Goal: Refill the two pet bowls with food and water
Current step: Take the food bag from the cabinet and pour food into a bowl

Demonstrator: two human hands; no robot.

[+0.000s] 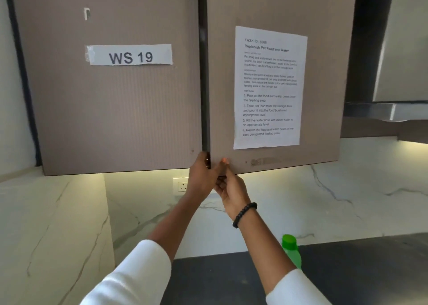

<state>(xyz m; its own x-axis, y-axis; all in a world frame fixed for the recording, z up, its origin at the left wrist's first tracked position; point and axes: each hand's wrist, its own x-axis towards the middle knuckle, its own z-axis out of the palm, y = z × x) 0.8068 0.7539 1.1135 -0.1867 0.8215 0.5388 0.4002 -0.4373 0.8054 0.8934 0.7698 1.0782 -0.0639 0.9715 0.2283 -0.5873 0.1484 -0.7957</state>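
— Cupboards fill the top of the frame, then?

— Yes. At upper left hangs the left cabinet door (pixel 111 91), with a taped label (pixel 129 54) reading "WS 19". A dark gap runs down the centre between it and the right cabinet door (pixel 324 73), which carries a printed sheet (pixel 269 87) headed "Replenish Pet Food and Water".

— Where are the hands?

— Both are at the bottom of that gap, centre frame. The left hand (pixel 201 177) reaches up from a white sleeve (pixel 139 274) at lower left, its fingers curled round the inner bottom corner of the right door, tips hidden behind the edge. The right hand (pixel 231 191), touching the left, has its thumb pressed on the door's face and its fingers (pixel 220 184) tucked under the bottom edge, so it is pinched on that same corner. A black bead bracelet (pixel 244 214) sits on its wrist.

— Bowls? Food?

— Neither bowls nor food appear in the frame.

— Below the cupboards?

— A white marbled wall with a socket (pixel 181 185) just left of the left hand. Lower right, a green bottle (pixel 292 251) stands on the dark surface (pixel 370 270), partly hidden behind the right forearm. Upper right, a steel extractor hood (pixel 403 50) hangs beside the right door.
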